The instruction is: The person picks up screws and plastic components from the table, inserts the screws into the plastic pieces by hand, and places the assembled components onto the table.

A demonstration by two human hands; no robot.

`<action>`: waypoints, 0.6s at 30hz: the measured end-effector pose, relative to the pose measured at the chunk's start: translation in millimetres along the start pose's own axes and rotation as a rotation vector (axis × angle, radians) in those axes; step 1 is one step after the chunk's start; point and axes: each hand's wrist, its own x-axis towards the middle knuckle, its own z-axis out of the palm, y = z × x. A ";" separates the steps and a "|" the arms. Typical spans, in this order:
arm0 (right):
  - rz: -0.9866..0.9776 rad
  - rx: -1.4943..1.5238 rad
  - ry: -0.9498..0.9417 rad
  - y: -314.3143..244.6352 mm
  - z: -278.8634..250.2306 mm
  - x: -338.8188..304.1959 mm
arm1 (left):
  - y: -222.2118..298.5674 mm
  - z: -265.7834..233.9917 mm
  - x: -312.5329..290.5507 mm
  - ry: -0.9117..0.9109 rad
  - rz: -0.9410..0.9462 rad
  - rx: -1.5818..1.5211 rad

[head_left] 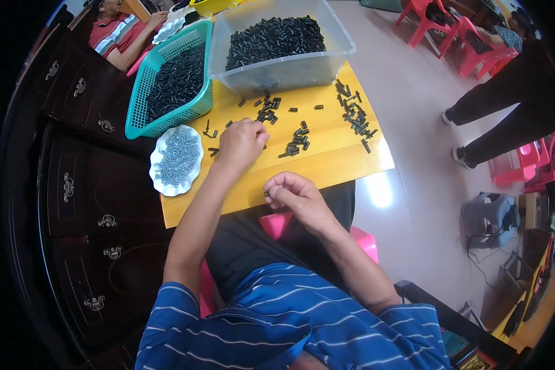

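Note:
My left hand is over the yellow tabletop, its fingers curled down among small black cylindrical pieces. Whatever those fingertips hold is hidden beneath the hand. At the table's near edge my right hand pinches a small dark piece between thumb and fingers. A loose group of black cylindrical pieces lies just beyond the right hand, and another cluster is past the left. Small metal screws or pins fill a white scalloped dish left of my left hand.
A clear plastic bin and a green perforated basket, both with many black pieces, stand at the back. Longer black parts are heaped along the right edge. Dark drawers flank the table; a standing person's legs are at right.

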 end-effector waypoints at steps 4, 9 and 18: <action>-0.008 0.006 -0.009 2.2 -2.3 1.0 | 1.7 1.1 1.1 0.015 0.008 0.018; 0.016 0.021 0.007 0.7 0.2 1.6 | 1.8 -13.6 -2.5 -0.039 -0.180 -0.393; 0.046 0.138 0.112 -2.8 -2.6 0.5 | 39.6 -40.6 -51.0 -0.235 -0.341 -1.233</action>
